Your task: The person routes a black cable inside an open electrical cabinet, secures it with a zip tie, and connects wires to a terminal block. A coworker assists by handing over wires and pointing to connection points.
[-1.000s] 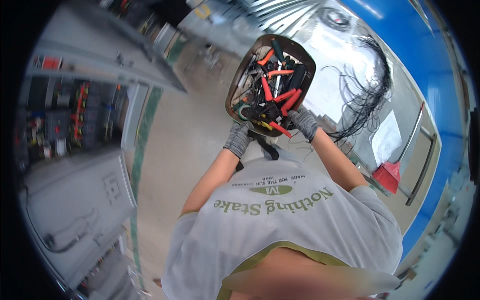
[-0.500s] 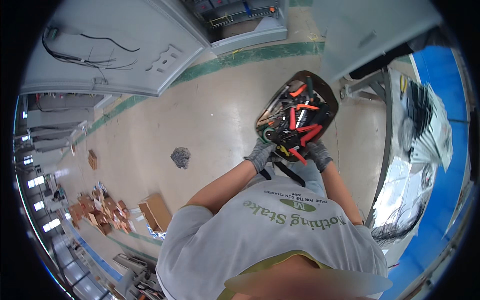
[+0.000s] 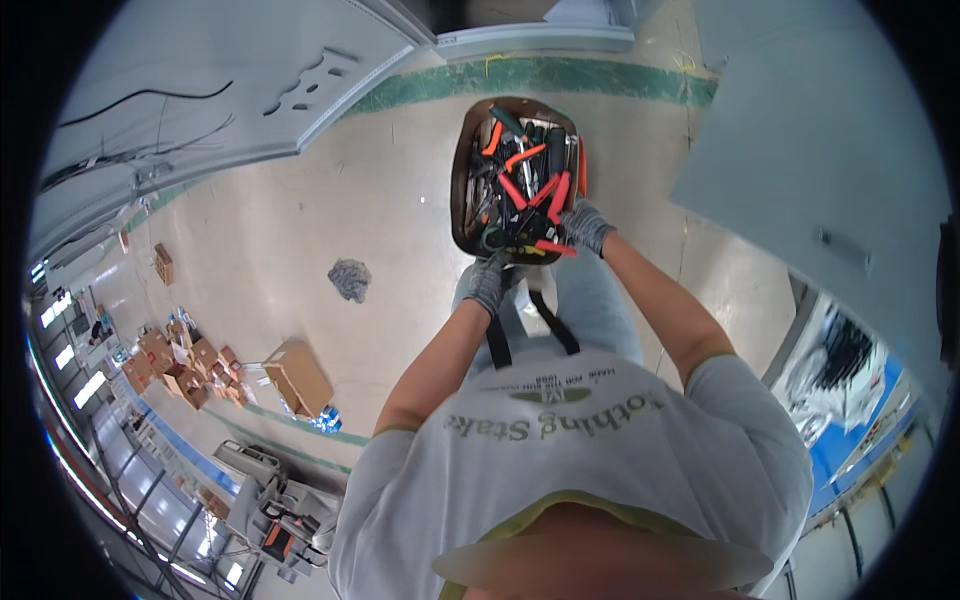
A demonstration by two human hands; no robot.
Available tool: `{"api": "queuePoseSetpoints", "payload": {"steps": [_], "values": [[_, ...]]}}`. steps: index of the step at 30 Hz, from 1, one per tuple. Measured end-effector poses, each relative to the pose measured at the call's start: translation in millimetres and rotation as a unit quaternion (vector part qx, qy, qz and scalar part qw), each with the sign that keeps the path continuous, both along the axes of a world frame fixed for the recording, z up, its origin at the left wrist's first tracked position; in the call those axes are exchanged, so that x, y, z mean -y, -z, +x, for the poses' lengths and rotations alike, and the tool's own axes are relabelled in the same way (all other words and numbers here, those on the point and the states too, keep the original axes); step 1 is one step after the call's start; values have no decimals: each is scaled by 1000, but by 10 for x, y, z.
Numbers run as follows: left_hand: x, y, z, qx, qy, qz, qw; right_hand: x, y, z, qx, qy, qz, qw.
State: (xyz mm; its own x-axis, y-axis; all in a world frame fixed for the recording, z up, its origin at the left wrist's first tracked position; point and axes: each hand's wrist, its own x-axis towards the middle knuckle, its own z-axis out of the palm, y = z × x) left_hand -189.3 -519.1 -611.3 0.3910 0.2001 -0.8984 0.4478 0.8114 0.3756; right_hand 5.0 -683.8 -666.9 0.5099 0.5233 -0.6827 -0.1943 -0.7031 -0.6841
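A dark brown tool bin point(image 3: 461, 190) with rounded corners hangs in front of me, held between both hands. Inside lie pliers with red handles point(image 3: 557, 197), tools with orange grips point(image 3: 524, 157), a green-handled tool point(image 3: 507, 121) and several black ones. My left hand point(image 3: 488, 281), in a grey glove, is closed on the bin's near left edge. My right hand point(image 3: 588, 227), gloved alike, grips the near right side. Fingers of both hands are partly hidden behind the rim. Black straps point(image 3: 553, 322) dangle between me and the bin.
A grey cabinet door point(image 3: 810, 170) stands at the right, another open panel point(image 3: 230, 90) at the upper left. A grey crumpled heap point(image 3: 350, 280) lies on the floor. Cardboard boxes point(image 3: 300, 378) sit at the left, with a machine point(image 3: 275, 525) nearer. A green stripe point(image 3: 560, 76) crosses the floor ahead.
The bin has moved left and forward in view with both hands on it, and has turned more upright. The cabinet door at the right now fills more of the view.
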Motion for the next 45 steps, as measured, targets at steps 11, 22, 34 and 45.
{"api": "queuePoseSetpoints", "payload": {"steps": [11,22,34,45], "values": [[-1250,1486,778,-2,391,384,836,-1201,2213,1358,94,2,29,995],[-2462,1871,326,-84,536,461,702,-1598,4778,1992,77,-23,-117,990],[-2522,1900,574,-93,533,445,714,-1856,4815,2237,177,2,-261,949],[-2290,1798,602,-106,524,418,734,-684,5895,2542,-99,32,-139,985]]}}
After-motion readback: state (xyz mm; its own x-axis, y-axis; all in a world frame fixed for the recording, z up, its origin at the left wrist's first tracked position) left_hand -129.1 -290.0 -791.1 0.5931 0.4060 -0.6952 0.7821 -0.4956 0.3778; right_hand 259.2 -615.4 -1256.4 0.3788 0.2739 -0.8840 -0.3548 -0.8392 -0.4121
